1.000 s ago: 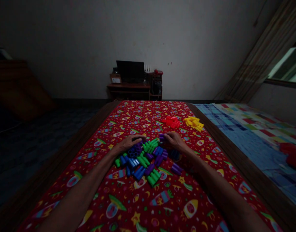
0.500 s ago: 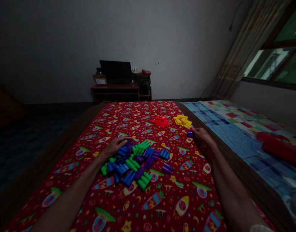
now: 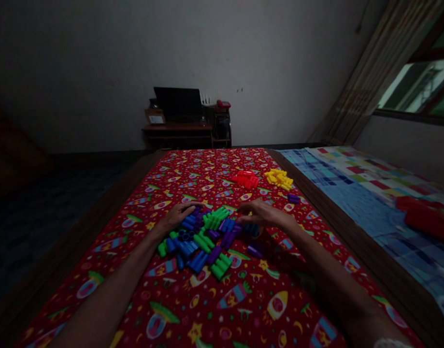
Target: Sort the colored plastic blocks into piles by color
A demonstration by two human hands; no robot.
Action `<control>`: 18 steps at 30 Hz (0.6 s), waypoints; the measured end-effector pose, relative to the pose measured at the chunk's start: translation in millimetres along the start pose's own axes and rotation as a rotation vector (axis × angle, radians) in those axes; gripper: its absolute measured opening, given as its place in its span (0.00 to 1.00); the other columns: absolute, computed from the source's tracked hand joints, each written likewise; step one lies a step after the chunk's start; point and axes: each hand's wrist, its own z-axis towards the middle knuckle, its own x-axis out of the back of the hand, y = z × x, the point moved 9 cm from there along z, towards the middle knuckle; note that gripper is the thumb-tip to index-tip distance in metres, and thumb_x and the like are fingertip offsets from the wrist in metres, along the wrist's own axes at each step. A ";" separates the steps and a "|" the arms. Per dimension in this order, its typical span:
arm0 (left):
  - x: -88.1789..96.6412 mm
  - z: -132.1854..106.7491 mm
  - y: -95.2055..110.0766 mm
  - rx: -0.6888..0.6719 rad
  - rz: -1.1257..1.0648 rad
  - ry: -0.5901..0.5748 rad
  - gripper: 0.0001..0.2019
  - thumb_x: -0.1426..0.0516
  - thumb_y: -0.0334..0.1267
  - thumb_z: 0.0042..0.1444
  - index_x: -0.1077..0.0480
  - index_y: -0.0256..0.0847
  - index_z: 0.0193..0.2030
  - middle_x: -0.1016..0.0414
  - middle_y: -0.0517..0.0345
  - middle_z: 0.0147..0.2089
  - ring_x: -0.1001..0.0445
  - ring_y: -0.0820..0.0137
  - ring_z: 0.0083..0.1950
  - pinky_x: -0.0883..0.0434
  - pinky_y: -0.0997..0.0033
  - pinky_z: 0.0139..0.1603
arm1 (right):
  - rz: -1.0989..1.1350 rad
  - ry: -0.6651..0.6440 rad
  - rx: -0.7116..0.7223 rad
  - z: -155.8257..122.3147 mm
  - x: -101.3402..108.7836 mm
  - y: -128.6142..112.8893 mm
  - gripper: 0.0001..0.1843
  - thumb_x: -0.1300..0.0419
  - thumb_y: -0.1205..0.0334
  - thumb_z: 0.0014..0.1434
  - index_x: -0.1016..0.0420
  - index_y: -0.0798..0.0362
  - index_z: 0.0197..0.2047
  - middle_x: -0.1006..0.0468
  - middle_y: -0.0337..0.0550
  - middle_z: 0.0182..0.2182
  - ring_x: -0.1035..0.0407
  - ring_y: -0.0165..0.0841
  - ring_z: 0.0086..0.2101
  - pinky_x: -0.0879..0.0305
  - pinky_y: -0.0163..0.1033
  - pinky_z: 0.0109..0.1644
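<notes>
A mixed pile of blue, green and purple plastic toy blocks [image 3: 198, 244], shaped like joined tubes, lies on the red patterned cloth [image 3: 135, 290]. At the pile's far left edge rests my left hand [image 3: 177, 215], fingers stretched out beside the purple and blue blocks. My right hand [image 3: 261, 212] hovers at the pile's right side with thumb and fingers apart and nothing visible between them. Beneath it a blue block [image 3: 251, 228] is partly hidden. One purple block [image 3: 255, 250] lies nearer me, and another purple block [image 3: 293, 198] sits by itself farther right.
Red blocks [image 3: 246, 180] and yellow blocks [image 3: 279, 179] form separate heaps toward the far right of the cloth. A brown table edge [image 3: 301, 179] runs along the right, beside a bed with blue checked bedding [image 3: 326, 179] and a red bag [image 3: 424, 212]. A desk with a monitor [image 3: 178, 104] stands behind.
My right hand has let go of the purple block near the yellow heap and moved left to the pile. The left hand stays at the pile. The view has shifted slightly.
</notes>
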 end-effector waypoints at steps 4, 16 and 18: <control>-1.7 1.3 -3.2 -0.008 0.001 -0.009 0.29 0.49 0.62 0.52 0.21 0.43 0.47 0.20 0.52 0.50 0.23 0.55 0.51 0.29 0.60 0.56 | -0.096 -0.051 0.108 2.8 -35.5 -30.1 0.21 0.33 0.57 0.55 0.24 0.51 0.51 0.20 0.45 0.37 0.29 0.34 0.35 0.40 0.33 0.35; 10.2 1.4 27.8 -0.045 0.095 0.013 0.28 0.49 0.61 0.54 0.22 0.42 0.45 0.20 0.51 0.50 0.24 0.56 0.52 0.28 0.59 0.54 | -0.237 0.277 -0.348 -20.4 51.2 94.6 0.22 0.40 0.66 0.56 0.26 0.56 0.55 0.20 0.50 0.44 0.28 0.38 0.42 0.37 0.36 0.44; 10.2 -3.6 64.0 -0.157 0.193 0.049 0.24 0.50 0.56 0.58 0.23 0.43 0.47 0.22 0.51 0.52 0.26 0.57 0.54 0.31 0.59 0.58 | -0.321 0.255 -0.501 -36.9 60.0 124.4 0.19 0.40 0.64 0.57 0.24 0.57 0.52 0.20 0.53 0.45 0.27 0.39 0.43 0.38 0.36 0.42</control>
